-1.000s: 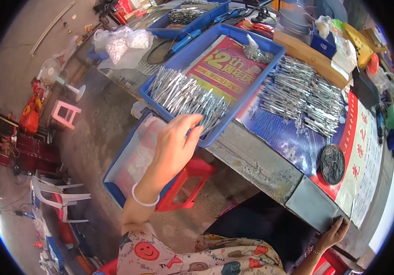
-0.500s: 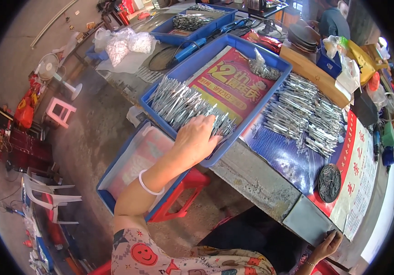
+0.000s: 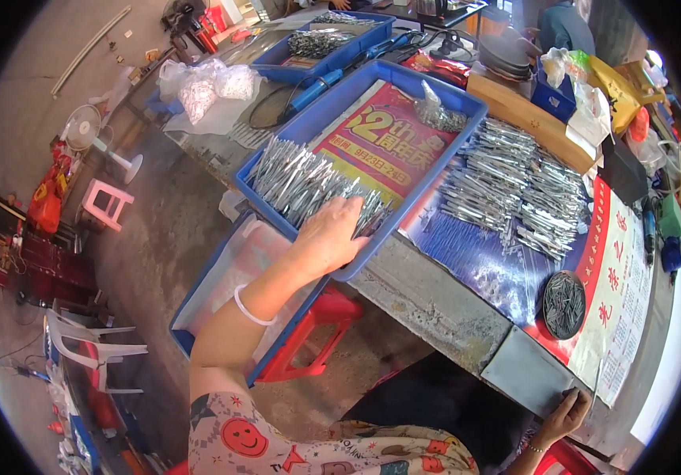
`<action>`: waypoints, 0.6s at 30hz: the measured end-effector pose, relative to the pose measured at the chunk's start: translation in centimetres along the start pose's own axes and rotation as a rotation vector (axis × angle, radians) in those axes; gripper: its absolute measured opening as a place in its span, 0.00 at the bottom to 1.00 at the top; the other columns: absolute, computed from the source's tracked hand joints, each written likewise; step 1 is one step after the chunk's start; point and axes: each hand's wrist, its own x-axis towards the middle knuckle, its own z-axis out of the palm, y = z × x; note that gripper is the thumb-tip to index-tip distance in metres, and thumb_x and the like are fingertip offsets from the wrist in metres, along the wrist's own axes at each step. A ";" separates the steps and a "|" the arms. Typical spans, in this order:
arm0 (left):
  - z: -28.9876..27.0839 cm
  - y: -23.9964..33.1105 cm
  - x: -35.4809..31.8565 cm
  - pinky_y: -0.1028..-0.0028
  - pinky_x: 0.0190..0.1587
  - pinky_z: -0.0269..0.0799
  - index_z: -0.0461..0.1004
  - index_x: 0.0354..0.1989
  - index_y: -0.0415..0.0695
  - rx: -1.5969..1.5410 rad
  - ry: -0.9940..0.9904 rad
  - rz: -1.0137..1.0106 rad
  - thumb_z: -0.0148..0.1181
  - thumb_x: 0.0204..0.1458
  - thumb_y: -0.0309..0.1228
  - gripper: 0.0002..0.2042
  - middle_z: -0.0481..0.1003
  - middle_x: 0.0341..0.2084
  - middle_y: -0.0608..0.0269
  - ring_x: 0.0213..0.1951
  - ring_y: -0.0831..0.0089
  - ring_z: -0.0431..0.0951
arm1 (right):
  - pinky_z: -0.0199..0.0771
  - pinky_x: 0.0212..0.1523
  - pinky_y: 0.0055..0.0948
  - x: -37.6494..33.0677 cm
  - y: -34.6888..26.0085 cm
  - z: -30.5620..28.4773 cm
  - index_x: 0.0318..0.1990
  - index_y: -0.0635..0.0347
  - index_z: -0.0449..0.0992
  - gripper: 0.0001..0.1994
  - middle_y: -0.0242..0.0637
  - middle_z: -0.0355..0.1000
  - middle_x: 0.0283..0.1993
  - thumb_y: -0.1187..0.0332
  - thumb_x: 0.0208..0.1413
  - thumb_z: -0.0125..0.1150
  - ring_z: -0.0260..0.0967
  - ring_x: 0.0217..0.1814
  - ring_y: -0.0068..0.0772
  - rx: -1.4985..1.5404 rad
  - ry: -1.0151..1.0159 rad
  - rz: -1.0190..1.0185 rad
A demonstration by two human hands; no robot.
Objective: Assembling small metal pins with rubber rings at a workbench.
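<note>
My left hand [image 3: 329,237] reaches into a blue plastic tray [image 3: 453,162] at its near end. Its fingers curl down onto a dense row of slender silvery metal pieces [image 3: 297,184]; the fingertips are hidden among them. At the table's near right edge, my right hand [image 3: 566,416] is closed, with a thin metal rod [image 3: 597,380] sticking up by its fingers. Printed sheeting lines the tray, and a clear bag of small metal parts [image 3: 439,115] lies at its far end.
Heaps of similar metal pieces [image 3: 510,186] lie on a poster to the right, near a round black dish of small pins [image 3: 563,305]. Below the tray are another blue tray [image 3: 225,265] and a red stool [image 3: 320,328]. A co-worker [image 3: 566,32] is at the far right.
The whole view has shifted slightly, with the table things now a little further left. My left hand stays at the metal pieces; the rod by my right hand now shows more clearly.
</note>
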 end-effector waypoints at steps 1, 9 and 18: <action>0.1 -0.1 0.2 0.58 0.50 0.68 0.65 0.47 0.36 0.010 -0.016 -0.002 0.65 0.45 0.34 0.23 0.69 0.43 0.42 0.49 0.46 0.70 | 0.54 0.28 0.16 0.0 0.2 -0.1 0.35 0.64 0.67 0.04 0.26 0.59 0.29 0.73 0.62 0.50 0.52 0.28 0.16 -0.002 -0.005 0.003; 0.5 -0.9 1.0 0.64 0.47 0.70 0.66 0.51 0.36 -0.061 -0.081 -0.020 0.64 0.44 0.33 0.25 0.71 0.41 0.47 0.42 0.54 0.74 | 0.58 0.31 0.17 0.0 0.1 -0.3 0.37 0.65 0.68 0.03 0.28 0.63 0.31 0.75 0.62 0.50 0.56 0.31 0.18 0.010 -0.017 0.012; 0.0 -0.4 1.4 0.56 0.49 0.69 0.64 0.42 0.31 -0.087 -0.134 -0.044 0.64 0.44 0.35 0.23 0.73 0.38 0.36 0.45 0.44 0.73 | 0.59 0.32 0.18 0.1 0.1 -0.4 0.36 0.66 0.68 0.03 0.28 0.63 0.31 0.76 0.62 0.50 0.56 0.31 0.18 -0.024 -0.037 -0.019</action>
